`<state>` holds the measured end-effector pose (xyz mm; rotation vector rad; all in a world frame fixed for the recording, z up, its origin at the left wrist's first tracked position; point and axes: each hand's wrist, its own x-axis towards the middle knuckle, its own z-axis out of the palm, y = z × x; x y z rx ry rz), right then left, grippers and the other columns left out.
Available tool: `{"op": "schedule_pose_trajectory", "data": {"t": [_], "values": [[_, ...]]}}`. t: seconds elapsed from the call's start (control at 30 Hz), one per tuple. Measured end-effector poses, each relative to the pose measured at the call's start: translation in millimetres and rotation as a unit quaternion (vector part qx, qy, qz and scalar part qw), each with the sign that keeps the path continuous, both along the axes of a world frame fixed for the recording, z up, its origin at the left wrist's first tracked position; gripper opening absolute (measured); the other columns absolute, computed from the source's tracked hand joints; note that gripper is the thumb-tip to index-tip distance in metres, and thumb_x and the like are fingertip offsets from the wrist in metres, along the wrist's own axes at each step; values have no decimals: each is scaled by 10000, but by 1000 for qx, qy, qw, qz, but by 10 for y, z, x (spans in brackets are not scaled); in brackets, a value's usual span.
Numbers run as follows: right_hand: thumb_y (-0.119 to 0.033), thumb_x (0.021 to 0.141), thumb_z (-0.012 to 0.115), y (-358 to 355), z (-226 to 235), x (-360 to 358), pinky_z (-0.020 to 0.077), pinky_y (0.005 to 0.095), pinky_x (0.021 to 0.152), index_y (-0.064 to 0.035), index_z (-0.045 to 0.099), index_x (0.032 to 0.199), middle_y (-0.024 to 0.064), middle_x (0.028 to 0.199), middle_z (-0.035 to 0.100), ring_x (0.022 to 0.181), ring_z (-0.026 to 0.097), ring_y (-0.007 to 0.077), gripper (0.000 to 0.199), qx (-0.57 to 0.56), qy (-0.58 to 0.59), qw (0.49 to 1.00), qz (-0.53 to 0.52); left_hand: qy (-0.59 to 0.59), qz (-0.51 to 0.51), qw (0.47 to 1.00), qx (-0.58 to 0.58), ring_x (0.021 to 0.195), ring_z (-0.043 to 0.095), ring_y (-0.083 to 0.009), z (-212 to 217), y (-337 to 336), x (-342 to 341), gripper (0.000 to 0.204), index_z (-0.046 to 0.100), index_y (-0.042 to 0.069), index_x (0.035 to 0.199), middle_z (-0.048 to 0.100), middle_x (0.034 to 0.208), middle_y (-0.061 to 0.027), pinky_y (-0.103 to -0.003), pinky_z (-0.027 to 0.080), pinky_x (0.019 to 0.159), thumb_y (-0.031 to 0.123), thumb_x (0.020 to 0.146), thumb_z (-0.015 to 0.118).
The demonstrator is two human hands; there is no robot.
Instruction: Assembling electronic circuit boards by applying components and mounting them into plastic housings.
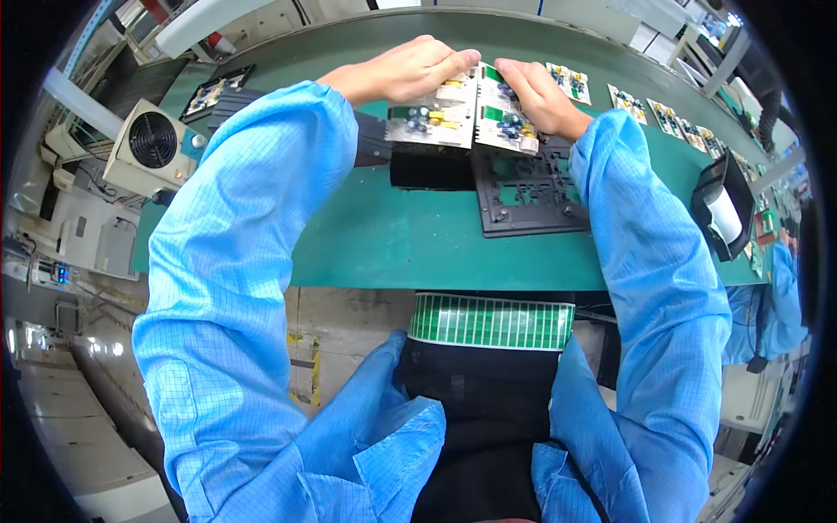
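Note:
My left hand [408, 73] is closed on the top edge of a cream circuit board [436, 122] that carries blue, yellow and dark components. Closed in the same way, my right hand [542, 98] grips a matching circuit board [507, 126] with green patches. The two boards meet along an upright seam between my hands and tilt slightly against each other; whether they are still joined I cannot tell. Both are raised above a black fixture plate [534, 196] with cut-outs and a black block [432, 170] on the green bench mat [375, 235].
A boxy fan unit [155, 144] stands at the left. More circuit boards [628, 103] line the far right. A black holder with a white roll [722, 213] sits at the right edge. A green label sheet [493, 321] lies below the bench's front edge. Another person's blue sleeve [785, 296] shows far right.

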<state>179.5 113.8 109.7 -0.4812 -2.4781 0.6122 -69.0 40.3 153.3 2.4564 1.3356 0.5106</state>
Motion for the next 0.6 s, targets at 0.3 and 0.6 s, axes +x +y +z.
{"op": "schedule_pose_trajectory", "data": {"t": [0.3,0.6], "values": [[-499,1059,490,775,-304,314,573,354,831,-10,650,1147,83,1072,705,897,675,173,521,-361,136,883,-269,-285,237,881,-295,883,686,-117,-473,754,-221,641,590,-27,1260,741,1035,-56,-330,532,793,559,1056,428],[-274,1054,592,1224,-645,46,641,368,833,5,523,1295,92,1165,676,1010,697,195,375,-459,133,811,-337,-457,360,792,-187,982,711,-297,-1182,1477,92,524,631,-135,1191,710,1122,-193,-433,553,872,323,937,624]]}}
